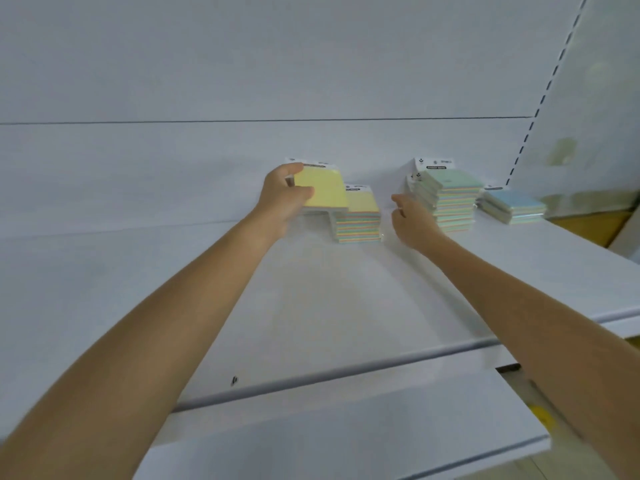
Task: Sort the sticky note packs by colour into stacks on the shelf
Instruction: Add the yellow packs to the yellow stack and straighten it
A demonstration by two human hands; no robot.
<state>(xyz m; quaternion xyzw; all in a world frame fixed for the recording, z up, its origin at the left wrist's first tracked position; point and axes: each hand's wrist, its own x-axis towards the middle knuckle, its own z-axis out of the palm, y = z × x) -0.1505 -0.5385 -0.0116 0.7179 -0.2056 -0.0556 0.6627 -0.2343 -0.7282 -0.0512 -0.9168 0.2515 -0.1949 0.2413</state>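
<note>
My left hand grips a yellow-topped sticky note pack, held tilted just above and left of a stack of yellow-topped packs on the white shelf. My right hand hovers between that stack and a taller stack of green-topped packs, fingers loosely curled and holding nothing. Further right sits a low stack of blue-topped packs.
The white back panel rises behind the stacks. A slotted upright runs up at the right. A second shelf edge lies lower in front. Cardboard-coloured objects sit at the far right.
</note>
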